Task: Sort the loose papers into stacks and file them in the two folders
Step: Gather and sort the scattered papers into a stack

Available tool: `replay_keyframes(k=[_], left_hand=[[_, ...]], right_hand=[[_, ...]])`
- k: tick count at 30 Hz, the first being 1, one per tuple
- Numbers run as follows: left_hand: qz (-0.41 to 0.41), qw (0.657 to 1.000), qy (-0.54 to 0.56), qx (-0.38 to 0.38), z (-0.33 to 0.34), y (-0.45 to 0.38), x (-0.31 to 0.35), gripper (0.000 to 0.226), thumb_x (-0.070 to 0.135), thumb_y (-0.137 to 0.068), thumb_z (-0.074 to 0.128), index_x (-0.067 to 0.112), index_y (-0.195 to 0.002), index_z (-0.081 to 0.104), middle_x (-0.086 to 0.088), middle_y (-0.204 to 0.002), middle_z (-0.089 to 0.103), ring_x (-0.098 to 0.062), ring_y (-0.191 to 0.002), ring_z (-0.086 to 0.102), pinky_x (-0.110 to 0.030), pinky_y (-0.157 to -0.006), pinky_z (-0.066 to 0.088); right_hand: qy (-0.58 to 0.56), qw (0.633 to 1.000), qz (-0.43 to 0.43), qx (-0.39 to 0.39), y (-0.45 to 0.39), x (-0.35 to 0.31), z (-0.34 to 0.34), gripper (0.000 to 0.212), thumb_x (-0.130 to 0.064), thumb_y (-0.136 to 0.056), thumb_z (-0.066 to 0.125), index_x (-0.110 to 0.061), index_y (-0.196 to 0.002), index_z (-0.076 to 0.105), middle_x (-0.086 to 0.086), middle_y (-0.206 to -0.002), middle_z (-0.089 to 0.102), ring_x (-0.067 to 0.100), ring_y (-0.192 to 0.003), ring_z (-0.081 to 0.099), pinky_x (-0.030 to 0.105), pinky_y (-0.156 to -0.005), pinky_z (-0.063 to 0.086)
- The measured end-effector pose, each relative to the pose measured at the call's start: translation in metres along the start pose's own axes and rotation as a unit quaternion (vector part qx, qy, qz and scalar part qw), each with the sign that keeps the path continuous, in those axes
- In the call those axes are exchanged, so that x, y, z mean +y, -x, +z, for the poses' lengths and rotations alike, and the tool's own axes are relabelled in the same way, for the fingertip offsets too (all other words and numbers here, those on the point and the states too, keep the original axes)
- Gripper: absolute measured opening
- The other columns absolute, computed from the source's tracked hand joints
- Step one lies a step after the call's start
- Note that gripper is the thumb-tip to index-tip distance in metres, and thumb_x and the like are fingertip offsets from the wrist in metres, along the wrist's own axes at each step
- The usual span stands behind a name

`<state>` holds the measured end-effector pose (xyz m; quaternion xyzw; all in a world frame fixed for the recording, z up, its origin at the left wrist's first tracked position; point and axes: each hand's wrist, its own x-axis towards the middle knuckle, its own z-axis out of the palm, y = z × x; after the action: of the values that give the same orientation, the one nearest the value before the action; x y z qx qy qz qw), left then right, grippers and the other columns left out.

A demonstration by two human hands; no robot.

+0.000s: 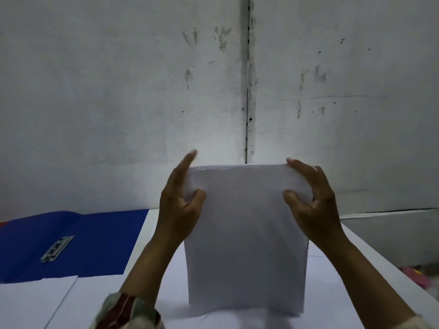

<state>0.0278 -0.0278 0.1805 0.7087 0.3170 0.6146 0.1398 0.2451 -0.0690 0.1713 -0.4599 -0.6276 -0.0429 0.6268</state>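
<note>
A stack of white papers stands upright on its lower edge on the white table, in the middle of the view. My left hand grips its upper left corner, thumb on the near face and fingers over the top. My right hand grips the upper right corner the same way. An open blue folder with a metal clip lies flat at the left. A loose white sheet lies at the lower left, overlapping the folder's near edge.
A stained grey wall with a vertical seam rises right behind the table. Something pink lies beyond the table's right edge. More white sheets lie flat under the upright stack.
</note>
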Motion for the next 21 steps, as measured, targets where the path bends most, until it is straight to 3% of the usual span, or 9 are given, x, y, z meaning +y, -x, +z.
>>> replay_keyframes(k=[2,5,8,11,13,16,18,21], left_hand=[[0.008,0.999,-0.035,0.003,-0.0026,-0.0049,-0.0013,0.044,0.015,-0.074,0.046,0.030,-0.115,0.048,0.010,-0.115,0.050,0.005,-0.095,0.048,0.006,-0.079,0.038],[-0.001,0.999,-0.032,0.016,-0.0044,-0.0059,-0.0051,0.040,0.013,-0.074,0.047,0.014,-0.113,0.057,0.006,-0.109,0.054,0.007,-0.093,0.049,0.009,-0.078,0.036],[-0.012,0.999,-0.023,0.023,-0.0041,-0.0047,-0.0067,0.042,0.015,-0.075,0.047,0.012,-0.115,0.057,0.009,-0.111,0.053,0.009,-0.095,0.048,0.009,-0.080,0.036],[-0.021,0.999,-0.015,0.020,-0.0037,-0.0037,-0.0060,0.041,0.016,-0.075,0.046,0.022,-0.115,0.052,0.021,-0.110,0.050,0.013,-0.097,0.046,0.009,-0.081,0.035],[-0.023,0.999,-0.016,0.018,-0.0036,-0.0032,-0.0064,0.040,0.018,-0.075,0.046,0.025,-0.114,0.050,0.025,-0.109,0.048,0.013,-0.096,0.047,0.009,-0.081,0.036],[-0.036,0.999,-0.020,0.019,-0.0033,-0.0030,-0.0068,0.041,0.019,-0.075,0.046,0.019,-0.116,0.053,0.016,-0.112,0.051,0.004,-0.096,0.051,0.007,-0.080,0.038],[-0.041,0.999,-0.015,0.023,-0.0034,-0.0033,-0.0045,0.041,0.020,-0.075,0.046,0.019,-0.115,0.054,0.015,-0.112,0.052,-0.003,-0.100,0.051,0.002,-0.086,0.040],[-0.050,0.998,-0.005,0.028,-0.0041,-0.0011,-0.0013,0.045,0.020,-0.075,0.045,0.026,-0.119,0.049,0.005,-0.119,0.055,-0.017,-0.098,0.056,-0.031,-0.094,0.048]], right_hand=[[0.020,1.000,-0.019,0.010,-0.0036,0.0018,-0.0018,0.046,-0.007,-0.071,0.055,-0.026,-0.113,0.050,-0.003,-0.106,0.051,-0.027,-0.096,0.040,-0.006,-0.085,0.032],[0.013,1.000,-0.013,0.007,-0.0041,0.0040,-0.0030,0.045,-0.007,-0.071,0.055,-0.028,-0.110,0.049,-0.008,-0.104,0.052,-0.025,-0.097,0.043,-0.004,-0.087,0.034],[-0.004,1.000,0.018,-0.008,-0.0022,0.0035,-0.0034,0.049,-0.011,-0.071,0.055,-0.035,-0.112,0.045,-0.026,-0.109,0.048,-0.025,-0.099,0.044,0.004,-0.088,0.038],[-0.010,0.999,0.035,-0.027,-0.0015,0.0006,-0.0055,0.058,-0.015,-0.071,0.053,-0.049,-0.115,0.039,-0.041,-0.114,0.037,-0.029,-0.100,0.041,0.002,-0.086,0.040],[0.000,0.999,0.029,-0.031,-0.0036,-0.0010,-0.0063,0.055,-0.015,-0.071,0.054,-0.048,-0.114,0.044,-0.040,-0.113,0.037,-0.029,-0.099,0.041,0.009,-0.088,0.042],[-0.012,1.000,0.026,-0.011,-0.0062,-0.0020,-0.0057,0.044,-0.013,-0.070,0.056,-0.038,-0.106,0.047,-0.034,-0.104,0.045,-0.024,-0.094,0.047,0.021,-0.087,0.045],[-0.019,0.999,0.032,-0.011,-0.0061,-0.0020,-0.0047,0.044,-0.014,-0.070,0.057,-0.039,-0.105,0.045,-0.034,-0.102,0.046,-0.023,-0.093,0.048,0.015,-0.082,0.044],[-0.045,0.997,0.056,-0.028,-0.0030,-0.0028,-0.0058,0.060,-0.015,-0.070,0.058,-0.050,-0.114,0.035,-0.049,-0.104,0.043,-0.023,-0.092,0.049,0.005,-0.071,0.047]])
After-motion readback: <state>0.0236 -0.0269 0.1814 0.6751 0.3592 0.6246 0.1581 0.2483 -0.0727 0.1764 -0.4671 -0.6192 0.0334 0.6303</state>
